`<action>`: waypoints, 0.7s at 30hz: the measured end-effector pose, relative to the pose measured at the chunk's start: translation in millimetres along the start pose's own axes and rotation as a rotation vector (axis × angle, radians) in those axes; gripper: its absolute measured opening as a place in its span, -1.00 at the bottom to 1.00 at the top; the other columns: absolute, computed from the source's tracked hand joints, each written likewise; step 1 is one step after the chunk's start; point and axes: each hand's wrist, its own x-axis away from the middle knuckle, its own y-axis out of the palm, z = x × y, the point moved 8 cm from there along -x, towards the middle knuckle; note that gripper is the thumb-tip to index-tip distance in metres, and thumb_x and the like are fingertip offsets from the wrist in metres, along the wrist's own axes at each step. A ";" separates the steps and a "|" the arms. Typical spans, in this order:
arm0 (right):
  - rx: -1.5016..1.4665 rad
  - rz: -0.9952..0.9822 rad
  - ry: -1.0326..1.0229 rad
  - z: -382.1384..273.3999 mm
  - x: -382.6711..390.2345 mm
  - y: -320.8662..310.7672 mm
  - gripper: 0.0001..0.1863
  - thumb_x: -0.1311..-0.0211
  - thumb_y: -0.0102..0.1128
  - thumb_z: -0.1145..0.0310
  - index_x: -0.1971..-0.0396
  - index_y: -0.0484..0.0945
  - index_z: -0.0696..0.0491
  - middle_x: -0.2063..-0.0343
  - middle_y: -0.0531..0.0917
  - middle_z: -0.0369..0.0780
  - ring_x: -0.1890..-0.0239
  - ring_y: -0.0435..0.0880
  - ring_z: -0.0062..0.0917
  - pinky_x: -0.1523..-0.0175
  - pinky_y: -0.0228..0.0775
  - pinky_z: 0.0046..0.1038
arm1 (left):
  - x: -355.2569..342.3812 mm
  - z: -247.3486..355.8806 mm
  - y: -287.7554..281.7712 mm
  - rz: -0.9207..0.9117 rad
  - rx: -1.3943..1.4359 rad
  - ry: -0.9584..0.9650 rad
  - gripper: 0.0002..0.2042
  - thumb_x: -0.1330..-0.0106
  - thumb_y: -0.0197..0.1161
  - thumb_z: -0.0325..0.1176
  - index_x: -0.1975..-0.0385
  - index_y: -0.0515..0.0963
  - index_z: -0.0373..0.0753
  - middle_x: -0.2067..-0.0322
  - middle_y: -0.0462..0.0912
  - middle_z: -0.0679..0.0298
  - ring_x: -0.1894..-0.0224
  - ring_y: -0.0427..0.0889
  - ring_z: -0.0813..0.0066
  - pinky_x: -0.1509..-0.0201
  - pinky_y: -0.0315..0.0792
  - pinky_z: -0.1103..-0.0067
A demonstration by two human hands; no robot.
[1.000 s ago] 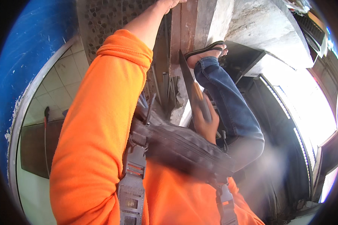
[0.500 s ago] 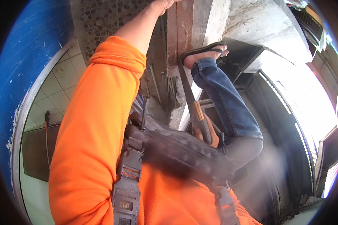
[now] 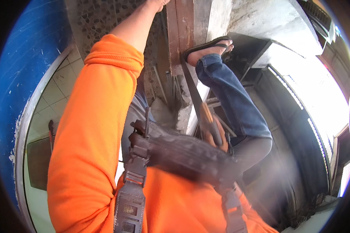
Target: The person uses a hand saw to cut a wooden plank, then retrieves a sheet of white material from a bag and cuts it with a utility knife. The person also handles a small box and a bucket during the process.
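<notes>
My right hand [image 3: 223, 136] is wrapped round the handle of a hand saw [image 3: 192, 86], low beside my bent knee. The handle is black and orange-brown and slightly blurred. Its dark blade slants up and left to the edge of a reddish-brown wooden board [image 3: 181, 31], where the tip end meets the wood close to my foot. My foot [image 3: 208, 52], in a black flip-flop, presses on the board. At the top edge of the view, my left hand [image 3: 157, 4] is beside the board's left side; its fingers are mostly cut off by the frame.
The board lies along a pale concrete ledge [image 3: 218, 23] with a broken lower edge. A blue panel [image 3: 31, 66] curves along the left, next to a tiled floor [image 3: 64, 83]. A black strap harness [image 3: 182, 155] crosses my orange top. Pebble-patterned flooring [image 3: 101, 23] spreads beyond my left arm.
The saw and my right hand have drawn back slightly toward my body. The whole view has shifted a little, with my left arm and the board now further left in it.
</notes>
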 end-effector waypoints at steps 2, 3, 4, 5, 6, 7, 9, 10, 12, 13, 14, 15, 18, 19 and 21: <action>-0.010 0.067 -0.083 14.1 -45.8 27.0 -0.51 -0.39 0.34 0.38 -0.27 0.57 0.17 0.02 0.78 -0.01 -0.02 0.78 -0.44 -0.13 0.55 -0.40 | 8.3 11.4 11.8 -0.035 -0.004 -0.016 -0.08 -0.24 0.55 -0.17 -0.53 0.19 -0.36 -0.50 0.29 -0.10 -0.52 0.30 0.03 -0.55 0.25 0.24; -0.019 0.034 -0.133 -18.6 -86.0 46.1 -0.53 -0.37 0.32 0.38 -0.25 0.59 0.15 0.14 0.78 0.02 0.09 0.80 -0.46 -0.02 0.56 -0.41 | 9.8 15.1 13.2 -0.050 -0.042 0.010 -0.09 -0.25 0.54 -0.17 -0.53 0.19 -0.36 -0.50 0.28 -0.10 -0.53 0.29 0.03 -0.56 0.25 0.24; -0.068 0.052 -0.168 -26.3 -117.6 59.1 -0.56 -0.35 0.31 0.38 -0.20 0.61 0.15 0.22 0.76 0.06 0.14 0.82 -0.45 0.03 0.56 -0.42 | 10.6 23.9 20.6 -0.074 -0.077 0.042 -0.09 -0.26 0.53 -0.16 -0.54 0.18 -0.36 -0.51 0.27 -0.11 -0.53 0.29 0.02 -0.56 0.24 0.24; 0.005 -0.027 -0.084 -44.2 -138.7 67.9 -0.59 -0.34 0.29 0.38 -0.15 0.63 0.17 0.26 0.75 0.09 0.16 0.83 -0.41 0.04 0.56 -0.42 | 11.8 23.9 15.2 -0.073 -0.117 0.061 -0.09 -0.27 0.52 -0.15 -0.54 0.18 -0.36 -0.51 0.26 -0.11 -0.53 0.28 0.02 -0.56 0.24 0.24; -0.004 -0.046 -0.047 -42.7 -141.0 68.3 -0.58 -0.34 0.30 0.35 -0.15 0.63 0.17 0.24 0.75 0.10 0.15 0.83 -0.39 0.04 0.57 -0.39 | 14.9 19.6 13.7 0.021 -0.186 0.030 -0.10 -0.26 0.53 -0.16 -0.53 0.20 -0.36 -0.50 0.29 -0.11 -0.53 0.30 0.03 -0.56 0.24 0.25; -0.013 -0.062 -0.007 -39.3 -137.2 66.4 -0.57 -0.35 0.31 0.32 -0.15 0.63 0.18 0.22 0.75 0.12 0.15 0.84 -0.37 0.03 0.58 -0.36 | 13.6 14.3 8.1 0.004 -0.036 -0.028 -0.10 -0.25 0.53 -0.17 -0.53 0.19 -0.37 -0.50 0.29 -0.09 -0.54 0.28 0.03 -0.57 0.23 0.26; 0.145 -0.039 -0.075 -9.5 -68.3 36.4 -0.56 -0.35 0.33 0.35 -0.18 0.63 0.16 0.13 0.77 0.10 0.10 0.83 -0.38 -0.01 0.60 -0.34 | 11.8 14.5 -6.2 0.007 -0.099 0.009 -0.09 -0.25 0.53 -0.17 -0.54 0.18 -0.36 -0.51 0.29 -0.08 -0.54 0.28 0.04 -0.56 0.25 0.25; 0.111 0.011 -0.120 -3.2 -23.9 17.5 -0.55 -0.35 0.34 0.37 -0.21 0.61 0.15 0.10 0.77 0.08 0.08 0.83 -0.39 -0.03 0.61 -0.34 | 4.9 19.6 -8.2 -0.037 -0.043 0.052 -0.12 -0.25 0.53 -0.20 -0.52 0.22 -0.35 -0.48 0.34 -0.07 -0.51 0.33 0.06 -0.54 0.27 0.25; 0.062 0.045 -0.088 -5.1 14.5 0.9 -0.52 -0.36 0.34 0.41 -0.27 0.59 0.12 0.05 0.78 0.04 0.04 0.82 -0.41 -0.06 0.61 -0.36 | 18.7 6.2 -0.4 0.151 -0.017 -0.008 -0.28 -0.24 0.54 -0.29 -0.41 0.41 -0.32 -0.37 0.51 0.00 -0.41 0.47 0.14 -0.46 0.36 0.25; 0.038 0.019 -0.056 0.1 12.4 0.9 -0.51 -0.36 0.33 0.43 -0.28 0.58 0.11 0.04 0.78 0.03 0.03 0.82 -0.42 -0.06 0.61 -0.37 | 16.3 6.6 7.1 0.004 0.069 -0.006 -0.28 -0.24 0.54 -0.29 -0.40 0.41 -0.32 -0.36 0.52 0.00 -0.39 0.48 0.15 -0.45 0.37 0.25; 0.058 0.011 -0.077 6.9 -13.4 14.3 -0.50 -0.37 0.32 0.43 -0.29 0.57 0.11 0.04 0.78 0.04 0.03 0.81 -0.43 -0.06 0.60 -0.39 | 12.6 9.9 6.9 -0.140 0.157 -0.005 -0.28 -0.23 0.54 -0.30 -0.40 0.42 -0.33 -0.35 0.54 0.00 -0.38 0.49 0.15 -0.44 0.39 0.25; 0.073 0.024 -0.078 8.8 -34.0 26.8 -0.50 -0.37 0.31 0.42 -0.30 0.56 0.12 0.05 0.78 0.04 0.02 0.81 -0.45 -0.05 0.59 -0.40 | 21.1 23.1 20.5 -0.303 0.239 0.004 -0.29 -0.23 0.54 -0.30 -0.39 0.43 -0.33 -0.34 0.55 0.01 -0.37 0.51 0.16 -0.43 0.40 0.26; -0.016 0.004 -0.089 -20.8 -118.4 69.2 -0.50 -0.35 0.28 0.40 -0.28 0.55 0.15 0.09 0.76 0.12 0.02 0.82 -0.31 -0.06 0.56 -0.39 | 21.8 27.1 15.4 -0.034 0.013 0.037 -0.16 -0.23 0.55 -0.23 -0.49 0.29 -0.36 -0.39 0.48 -0.05 -0.40 0.48 0.11 -0.43 0.40 0.27; -0.026 -0.001 -0.091 -27.1 -133.0 71.7 -0.52 -0.36 0.28 0.39 -0.25 0.57 0.17 0.15 0.76 0.04 0.08 0.76 -0.43 -0.02 0.54 -0.43 | 19.4 23.4 16.8 0.014 -0.016 0.034 -0.13 -0.23 0.55 -0.22 -0.50 0.26 -0.36 -0.39 0.47 -0.06 -0.40 0.48 0.10 -0.44 0.39 0.27; -0.019 -0.013 -0.109 -39.2 -128.5 68.6 -0.52 -0.36 0.28 0.38 -0.25 0.57 0.17 0.15 0.76 0.04 0.08 0.75 -0.40 -0.03 0.54 -0.42 | 10.6 13.2 12.8 0.012 -0.056 0.009 -0.11 -0.23 0.55 -0.20 -0.52 0.23 -0.37 -0.44 0.41 -0.06 -0.46 0.40 0.07 -0.50 0.32 0.28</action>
